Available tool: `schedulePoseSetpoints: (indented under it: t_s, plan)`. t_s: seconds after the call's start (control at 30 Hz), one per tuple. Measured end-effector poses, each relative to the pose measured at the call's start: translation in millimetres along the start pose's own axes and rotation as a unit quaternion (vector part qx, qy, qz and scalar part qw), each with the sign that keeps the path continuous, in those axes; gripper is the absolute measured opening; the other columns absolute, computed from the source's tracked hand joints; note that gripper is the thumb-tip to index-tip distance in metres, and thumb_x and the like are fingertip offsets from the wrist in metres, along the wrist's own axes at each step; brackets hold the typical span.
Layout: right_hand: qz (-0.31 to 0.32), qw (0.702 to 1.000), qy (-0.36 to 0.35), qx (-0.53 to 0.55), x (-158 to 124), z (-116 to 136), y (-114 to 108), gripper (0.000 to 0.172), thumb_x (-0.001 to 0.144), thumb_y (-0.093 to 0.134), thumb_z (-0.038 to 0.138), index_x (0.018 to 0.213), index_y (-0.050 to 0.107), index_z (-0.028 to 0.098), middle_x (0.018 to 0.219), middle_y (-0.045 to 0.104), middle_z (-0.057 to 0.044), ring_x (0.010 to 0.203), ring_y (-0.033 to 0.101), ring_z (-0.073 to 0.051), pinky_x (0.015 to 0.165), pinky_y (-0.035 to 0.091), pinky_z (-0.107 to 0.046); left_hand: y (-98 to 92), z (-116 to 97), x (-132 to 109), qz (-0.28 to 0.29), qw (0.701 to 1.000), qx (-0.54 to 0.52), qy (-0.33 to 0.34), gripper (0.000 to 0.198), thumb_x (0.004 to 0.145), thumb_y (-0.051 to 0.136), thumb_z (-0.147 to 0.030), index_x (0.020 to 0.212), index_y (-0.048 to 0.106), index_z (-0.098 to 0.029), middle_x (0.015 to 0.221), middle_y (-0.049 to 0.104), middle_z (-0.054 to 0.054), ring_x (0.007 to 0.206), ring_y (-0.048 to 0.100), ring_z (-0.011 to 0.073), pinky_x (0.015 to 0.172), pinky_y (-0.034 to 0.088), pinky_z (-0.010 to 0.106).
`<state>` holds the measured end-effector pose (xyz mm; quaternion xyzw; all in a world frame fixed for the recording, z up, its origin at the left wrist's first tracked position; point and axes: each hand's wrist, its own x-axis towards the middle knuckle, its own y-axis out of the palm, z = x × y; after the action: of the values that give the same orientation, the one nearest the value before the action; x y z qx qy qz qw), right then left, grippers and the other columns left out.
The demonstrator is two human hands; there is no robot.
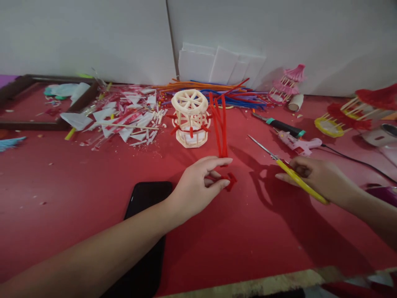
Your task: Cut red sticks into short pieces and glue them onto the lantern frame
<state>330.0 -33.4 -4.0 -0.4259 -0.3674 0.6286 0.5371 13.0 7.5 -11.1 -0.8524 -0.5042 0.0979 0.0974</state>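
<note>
My left hand (198, 180) is over the middle of the table, with thumb and index finger apart. Its thumb is by several short red fuzzy pieces (230, 182). Long red pipe cleaners (221, 124) reach from its index fingertip toward the back; whether the finger presses on them I cannot tell. In my right hand (313, 176) is a pair of scissors (288, 171) with yellow handles, the blades pointing away to the left. Behind my left hand stands a cream cage-like model (190, 118) with a red band around its middle.
A black phone (149, 203) lies under my left forearm. Paper and stick scraps (124, 114) spread at the back left beside a dark frame (58, 124). At the right are a pink glue gun (297, 142), a green-black tool (285, 127) and a red-roofed model (356, 109).
</note>
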Motion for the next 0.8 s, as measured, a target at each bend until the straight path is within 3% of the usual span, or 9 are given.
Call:
schedulePoseSetpoints:
  t_s: [0.07, 0.13, 0.23, 0.37, 0.5, 0.6, 0.8]
  plan:
    - [-0.009, 0.998, 0.033, -0.059, -1, 2, 0, 0.04, 0.082, 0.059, 0.064, 0.079, 0.048, 0.025, 0.065, 0.052, -0.002, 0.058, 0.048, -0.018, 0.057, 0.032, -0.033, 0.4, 1, 1, -0.001, 1.0, 0.008, 0.004, 0.04, 0.081, 0.066, -0.015, 0.12, 0.066, -0.021, 0.11, 0.062, 0.004, 0.083, 0.064, 0.0091, 0.072, 0.058, 0.017]
    - [0.022, 0.994, 0.041, -0.096, -1, 6, -3, 0.038, 0.084, 0.056, 0.062, 0.084, 0.053, 0.024, 0.07, 0.059, -0.005, 0.061, 0.054, -0.021, 0.058, 0.035, -0.034, 0.6, 1, 1, 0.001, 1.0, 0.009, 0.001, 0.038, 0.081, 0.066, -0.014, 0.119, 0.066, -0.02, 0.111, 0.063, 0.004, 0.084, 0.064, 0.0088, 0.073, 0.058, 0.016]
    - [0.045, 0.991, -0.004, -0.129, -2, 17, -7, 0.038, 0.083, 0.054, 0.059, 0.086, 0.058, 0.022, 0.078, 0.066, -0.01, 0.067, 0.059, -0.026, 0.061, 0.039, -0.037, 0.8, -1, 2, 0.002, 1.0, 0.008, -0.01, 0.037, 0.081, 0.066, -0.013, 0.118, 0.067, -0.019, 0.111, 0.063, 0.005, 0.085, 0.065, 0.0091, 0.073, 0.058, 0.017]
    - [-0.02, 0.988, -0.073, -0.134, -3, 47, -10, 0.032, 0.091, 0.045, 0.046, 0.089, 0.064, 0.021, 0.09, 0.069, -0.013, 0.08, 0.064, -0.028, 0.069, 0.043, -0.039, 1.2, -2, 2, 0.005, 1.0, 0.004, -0.011, 0.037, 0.08, 0.066, -0.012, 0.117, 0.067, -0.019, 0.109, 0.063, 0.004, 0.083, 0.065, 0.0086, 0.072, 0.058, 0.016]
    - [-0.059, 0.989, -0.136, -0.03, 4, 89, -4, 0.023, 0.094, 0.045, 0.031, 0.099, 0.066, 0.021, 0.096, 0.073, -0.006, 0.078, 0.065, -0.018, 0.069, 0.045, -0.03, 2.2, 4, 1, 0.006, 1.0, -0.011, 0.003, 0.04, 0.079, 0.067, -0.012, 0.118, 0.067, -0.021, 0.111, 0.063, 0.004, 0.084, 0.065, 0.0091, 0.072, 0.058, 0.018]
    - [-0.029, 0.983, -0.162, 0.074, 15, 111, 8, 0.018, 0.093, 0.052, 0.029, 0.099, 0.067, 0.021, 0.096, 0.073, -0.004, 0.081, 0.066, -0.016, 0.07, 0.047, -0.027, 3.0, 7, 1, 0.009, 0.998, -0.057, 0.013, 0.042, 0.079, 0.064, -0.009, 0.119, 0.065, -0.02, 0.116, 0.062, 0.005, 0.092, 0.067, 0.012, 0.079, 0.059, 0.022]
    - [0.062, 0.942, -0.103, 0.313, 22, 111, 30, 0.021, 0.088, 0.063, 0.04, 0.097, 0.071, 0.023, 0.08, 0.071, 0.0, 0.059, 0.06, -0.01, 0.056, 0.047, -0.022, 3.5, 6, 0, 0.0, 0.996, -0.081, 0.041, 0.041, 0.078, 0.07, -0.012, 0.117, 0.066, -0.02, 0.11, 0.062, 0.004, 0.083, 0.07, 0.0105, 0.072, 0.059, 0.019]
